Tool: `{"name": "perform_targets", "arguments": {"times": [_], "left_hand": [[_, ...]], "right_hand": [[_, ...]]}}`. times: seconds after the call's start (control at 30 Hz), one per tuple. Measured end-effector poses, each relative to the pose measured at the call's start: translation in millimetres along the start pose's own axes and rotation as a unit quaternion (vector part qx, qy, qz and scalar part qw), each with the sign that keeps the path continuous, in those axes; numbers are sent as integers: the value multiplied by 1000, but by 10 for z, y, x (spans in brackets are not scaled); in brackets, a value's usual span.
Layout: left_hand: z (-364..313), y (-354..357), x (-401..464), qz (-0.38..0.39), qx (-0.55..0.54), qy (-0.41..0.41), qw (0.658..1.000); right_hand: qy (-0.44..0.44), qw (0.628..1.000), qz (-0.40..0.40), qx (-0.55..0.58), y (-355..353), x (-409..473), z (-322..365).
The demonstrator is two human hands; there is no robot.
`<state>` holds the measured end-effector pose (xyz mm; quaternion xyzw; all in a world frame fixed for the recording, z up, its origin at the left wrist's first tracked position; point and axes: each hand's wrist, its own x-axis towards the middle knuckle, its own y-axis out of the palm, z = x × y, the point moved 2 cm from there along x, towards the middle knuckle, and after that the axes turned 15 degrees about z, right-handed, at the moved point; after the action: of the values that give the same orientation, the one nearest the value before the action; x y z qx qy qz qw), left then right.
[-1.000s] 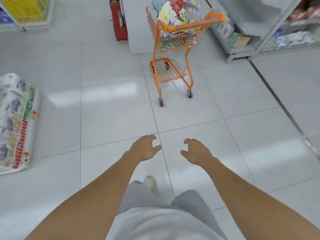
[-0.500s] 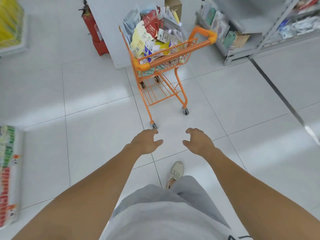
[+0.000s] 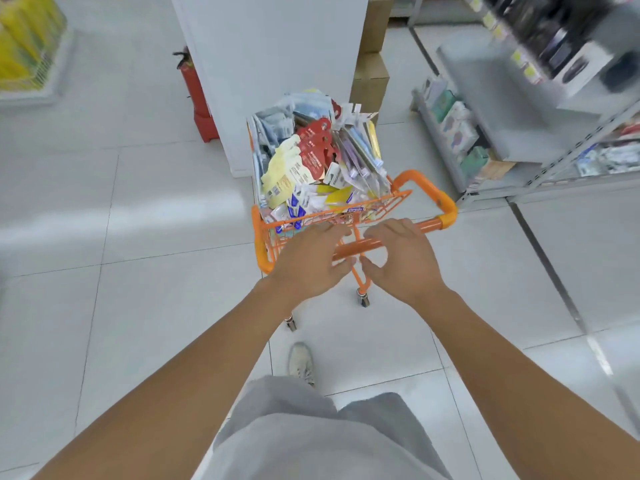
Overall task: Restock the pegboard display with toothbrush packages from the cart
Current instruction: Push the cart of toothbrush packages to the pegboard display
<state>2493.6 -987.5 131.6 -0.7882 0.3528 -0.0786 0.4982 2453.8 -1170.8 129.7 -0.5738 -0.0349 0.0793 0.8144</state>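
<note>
Now, near to far:
left hand (image 3: 308, 261): over the cart handle (image 3: 360, 244), fingers half-curled above the bar, grip not closed
right hand (image 3: 403, 259): same, spread over the bar, thumb under, not closed on it
cart (image 3: 433, 192): orange, just ahead on white tile floor (image 3: 138, 271)
toothbrush packages (image 3: 311, 161): heaped in the cart basket
shelving (image 3: 491, 133): far right, blurred

Orange cart (image 3: 446, 206); red extinguisher (image 3: 194, 88); white floor tiles (image 3: 156, 299)
</note>
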Motion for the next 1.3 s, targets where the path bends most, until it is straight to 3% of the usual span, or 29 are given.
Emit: {"name": "perform_targets", "arguments": {"times": [0.07,0.13,0.3,0.57,0.83,1.3], "left_hand": [[161,-27,246,59,54,-45,996],[336,-7,421,130,82,-98,983],[660,262,490,266,-28,-200,942],[556,378,575,284,26,-292,913],[451,451,603,223,49,-355,907],[-39,956,-319,162,20,-444,881]], "right_hand": [[14,995,77,-67,-58,318,-141],[72,968,208,-119,-68,592,-360],[142,897,377,-179,100,878,-949],[36,884,378,-273,204,996,-1244],[-39,884,376,-274,191,1105,-1357],[-140,879,349,-294,319,525,-993]]}}
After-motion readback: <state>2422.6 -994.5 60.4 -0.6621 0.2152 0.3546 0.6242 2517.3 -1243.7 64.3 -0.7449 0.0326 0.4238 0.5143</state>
